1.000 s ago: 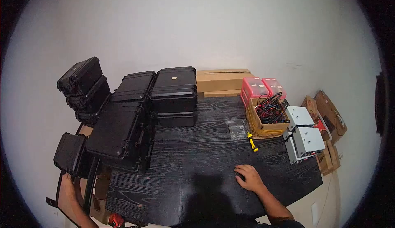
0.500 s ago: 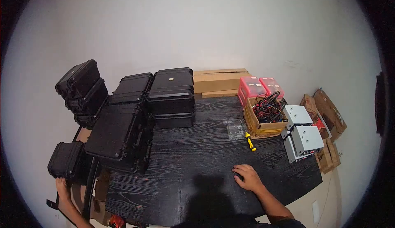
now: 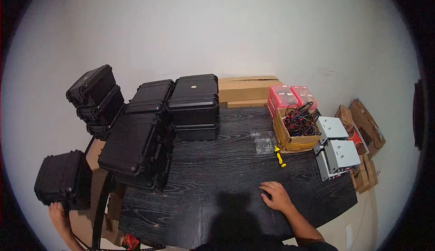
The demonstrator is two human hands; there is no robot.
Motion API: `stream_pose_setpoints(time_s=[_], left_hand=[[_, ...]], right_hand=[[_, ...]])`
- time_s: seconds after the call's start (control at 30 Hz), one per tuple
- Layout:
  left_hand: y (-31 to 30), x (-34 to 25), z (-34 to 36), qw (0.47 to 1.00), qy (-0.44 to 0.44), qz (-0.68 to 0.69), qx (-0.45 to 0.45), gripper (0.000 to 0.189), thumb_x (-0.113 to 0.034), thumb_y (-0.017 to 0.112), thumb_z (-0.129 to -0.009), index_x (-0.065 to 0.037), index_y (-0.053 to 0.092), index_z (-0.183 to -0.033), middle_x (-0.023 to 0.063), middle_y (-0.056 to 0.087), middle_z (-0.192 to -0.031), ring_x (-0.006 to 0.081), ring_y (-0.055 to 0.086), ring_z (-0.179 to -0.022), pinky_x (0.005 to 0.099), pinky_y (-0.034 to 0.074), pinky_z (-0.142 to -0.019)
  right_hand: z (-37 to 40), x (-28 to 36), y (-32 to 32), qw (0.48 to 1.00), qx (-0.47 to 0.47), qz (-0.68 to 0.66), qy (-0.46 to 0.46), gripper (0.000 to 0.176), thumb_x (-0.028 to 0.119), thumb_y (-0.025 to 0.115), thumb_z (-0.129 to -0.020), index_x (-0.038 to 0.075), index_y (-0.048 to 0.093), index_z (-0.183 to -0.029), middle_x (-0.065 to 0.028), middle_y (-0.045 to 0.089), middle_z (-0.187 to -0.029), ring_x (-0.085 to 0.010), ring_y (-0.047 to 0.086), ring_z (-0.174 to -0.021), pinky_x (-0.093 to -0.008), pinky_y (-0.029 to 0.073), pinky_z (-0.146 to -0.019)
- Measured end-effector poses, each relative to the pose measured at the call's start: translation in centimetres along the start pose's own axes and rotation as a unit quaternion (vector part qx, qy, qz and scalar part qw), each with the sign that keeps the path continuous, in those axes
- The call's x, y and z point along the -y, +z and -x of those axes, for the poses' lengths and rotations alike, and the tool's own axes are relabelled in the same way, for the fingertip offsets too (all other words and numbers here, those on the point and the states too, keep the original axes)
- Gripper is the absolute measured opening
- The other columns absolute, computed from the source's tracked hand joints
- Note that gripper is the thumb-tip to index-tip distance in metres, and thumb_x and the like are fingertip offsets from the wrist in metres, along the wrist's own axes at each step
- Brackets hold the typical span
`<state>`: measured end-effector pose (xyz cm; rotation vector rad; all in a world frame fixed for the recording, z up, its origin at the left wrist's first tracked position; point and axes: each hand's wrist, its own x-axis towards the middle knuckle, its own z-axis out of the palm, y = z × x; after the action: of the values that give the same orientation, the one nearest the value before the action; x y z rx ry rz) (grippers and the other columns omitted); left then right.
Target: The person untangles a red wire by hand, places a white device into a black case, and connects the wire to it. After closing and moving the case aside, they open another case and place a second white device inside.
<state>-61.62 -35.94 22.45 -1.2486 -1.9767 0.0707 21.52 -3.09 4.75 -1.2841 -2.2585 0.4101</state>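
At the far left, my left hand (image 3: 57, 214) is closed on the front edge of a small black hard case (image 3: 62, 176), fingers at its handle side. The case is off the table's left side, with its lid shut. My right hand (image 3: 276, 195) rests on the dark wood-grain table (image 3: 213, 174), fingers loosely apart and nothing in them. A larger black hard case (image 3: 129, 142) lies on the table's left part, between my two hands. Beyond my right hand lies a yellow-and-black screwdriver (image 3: 280, 157).
More black cases (image 3: 192, 99) stand stacked at the back left, with another stack (image 3: 93, 94) beside them. A cardboard box of cables (image 3: 297, 131), red-and-clear bins (image 3: 287, 97), white metal boxes (image 3: 342, 155) and flattened cardboard (image 3: 367, 128) occupy the right side.
My left hand and the small black case have moved left and a little toward me, away from the larger case. My right hand stays on the table. The view has shifted slightly.
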Motion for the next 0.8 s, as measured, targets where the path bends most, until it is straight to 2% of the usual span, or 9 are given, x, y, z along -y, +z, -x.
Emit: stream_pose_setpoints(time_s=[0.1,0.13,0.3,0.37,0.43,0.47,0.53,0.67,0.8], left_hand=[[-11.8,-6.1,-2.5,0.989,-0.058,0.053,0.127,0.036,-0.005,0.067,-0.086,0.002,0.06,-0.12,0.0252,0.068,-0.121,0.0492,0.061,-0.121,0.0597,0.046,-0.109],[-12.2,-6.6,-2.2,0.998,-0.032,0.03,0.044,0.038,-0.008,0.074,-0.081,0.002,0.063,-0.116,0.0256,0.068,-0.113,0.0486,0.063,-0.113,0.0582,0.051,-0.102],[-21.8,-13.7,-4.1,0.944,-0.142,0.286,0.085,0.041,-0.016,0.09,-0.074,0.0,0.071,-0.106,0.0248,0.072,-0.106,0.0456,0.07,-0.102,0.0485,0.058,-0.09],[-23.5,-15.0,-4.6,0.73,-0.3,0.544,0.284,0.061,-0.043,0.074,-0.093,0.003,0.06,-0.132,0.015,0.063,-0.121,0.0309,0.063,-0.111,0.0432,0.055,-0.097],[-29.3,-21.8,-8.9,0.598,-0.406,0.606,0.331,0.047,-0.044,0.064,-0.096,0.001,0.066,-0.108,0.009,0.066,-0.082,0.022,0.064,-0.064,0.0339,0.05,-0.058],[-29.9,-23.4,-9.5,0.598,-0.404,0.607,0.332,0.047,-0.044,0.064,-0.096,0.001,0.066,-0.108,0.009,0.066,-0.082,0.022,0.064,-0.064,0.0339,0.05,-0.058],[-29.1,-25.2,-11.0,0.874,0.2,0.302,0.323,0.048,-0.028,0.094,-0.073,-0.001,0.072,-0.106,0.0208,0.074,-0.096,0.0434,0.072,-0.096,0.0455,0.059,-0.086],[-28.1,-31.5,-12.2,0.828,0.329,0.278,0.361,0.058,-0.058,0.083,-0.079,-0.004,0.066,-0.093,0.0195,0.073,-0.09,0.0423,0.073,-0.087,0.05,0.059,-0.076],[-27.5,-36.7,-13.3,0.784,0.418,0.36,0.283,0.047,-0.047,0.079,-0.088,-0.004,0.062,-0.096,0.0188,0.072,-0.088,0.0405,0.073,-0.086,0.0483,0.058,-0.073]], right_hand=[[0.0,0.2,-0.2,1.0,-0.008,-0.003,-0.001,0.036,0.019,0.072,-0.091,0.005,0.073,-0.124,-0.0129,0.068,-0.134,-0.0323,0.061,-0.129,-0.0482,0.044,-0.113],[0.0,0.2,-0.1,1.0,-0.008,-0.003,-0.002,0.036,0.019,0.072,-0.091,0.005,0.073,-0.124,-0.0129,0.068,-0.134,-0.0323,0.061,-0.129,-0.0482,0.044,-0.113],[0.0,-0.2,0.1,1.0,-0.017,-0.002,-0.009,0.035,0.018,0.074,-0.09,0.005,0.073,-0.122,-0.0126,0.069,-0.133,-0.0324,0.061,-0.128,-0.0479,0.045,-0.113],[0.2,-0.2,0.2,1.0,-0.021,-0.005,-0.01,0.035,0.018,0.074,-0.09,0.005,0.074,-0.122,-0.0126,0.069,-0.133,-0.0326,0.061,-0.128,-0.0476,0.045,-0.112],[0.1,-0.3,0.2,1.0,-0.025,-0.004,-0.011,0.034,0.017,0.074,-0.089,0.005,0.074,-0.122,-0.0125,0.069,-0.133,-0.0328,0.061,-0.127,-0.0473,0.045,-0.112],[0.2,-0.3,0.3,0.999,-0.028,0.005,-0.018,0.034,0.017,0.074,-0.089,0.006,0.074,-0.121,-0.0124,0.069,-0.132,-0.0326,0.062,-0.126,-0.0474,0.046,-0.112],[0.2,-0.2,0.4,0.999,-0.032,0.014,-0.024,0.033,0.016,0.075,-0.089,0.006,0.075,-0.12,-0.0123,0.07,-0.131,-0.0324,0.062,-0.126,-0.0475,0.046,-0.111],[0.6,0.5,2.0,0.993,-0.063,-0.061,-0.074,0.032,0.013,0.076,-0.086,0.007,0.076,-0.118,-0.011,0.077,-0.108,-0.03,0.073,-0.103,-0.0431,0.055,-0.097],[0.7,4.0,1.6,0.989,0.002,-0.137,-0.059,0.041,0.018,0.073,-0.091,0.009,0.071,-0.13,-0.0137,0.077,-0.113,-0.0317,0.074,-0.103,-0.043,0.057,-0.091]])
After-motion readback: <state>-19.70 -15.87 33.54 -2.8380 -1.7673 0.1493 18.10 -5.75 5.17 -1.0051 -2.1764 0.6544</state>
